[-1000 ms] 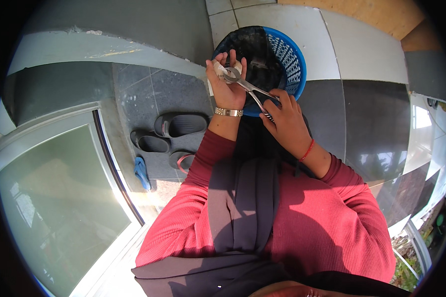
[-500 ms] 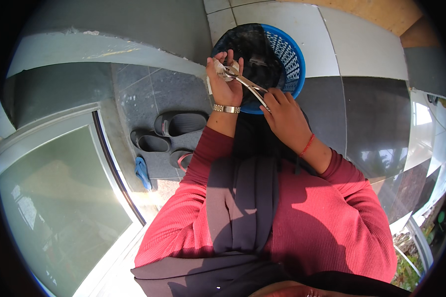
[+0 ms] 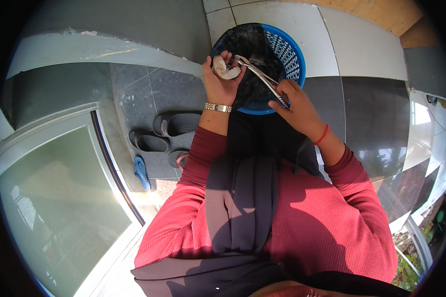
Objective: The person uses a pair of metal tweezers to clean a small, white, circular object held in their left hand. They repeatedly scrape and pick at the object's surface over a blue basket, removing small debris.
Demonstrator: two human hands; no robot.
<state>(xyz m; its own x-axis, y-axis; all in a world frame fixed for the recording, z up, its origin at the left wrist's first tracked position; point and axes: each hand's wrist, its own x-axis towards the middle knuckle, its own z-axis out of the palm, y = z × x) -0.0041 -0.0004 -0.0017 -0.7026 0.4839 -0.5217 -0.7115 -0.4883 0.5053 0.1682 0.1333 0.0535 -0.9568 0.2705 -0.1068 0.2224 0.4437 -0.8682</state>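
Over a blue basket, my left hand is palm up with its fingers curled round a cream-white, horseshoe-shaped piece that looks like plaster. A metal watch band circles that wrist. My right hand grips the handles of silver pliers. Their head points up and left and lies just beside the piece, apart from it as far as I can see. My right fingers partly hide the handle ends. Black plastic lining fills much of the basket below both hands.
The blue basket has a slotted rim and stands on light and dark tiles. To the left are dark sandals and a blue flip-flop. A raised ledge and a white-framed glass panel border the left side.
The pliers have come off the white piece and moved right and slightly down with my right hand. My left hand has shifted a little left, and more of the piece shows.
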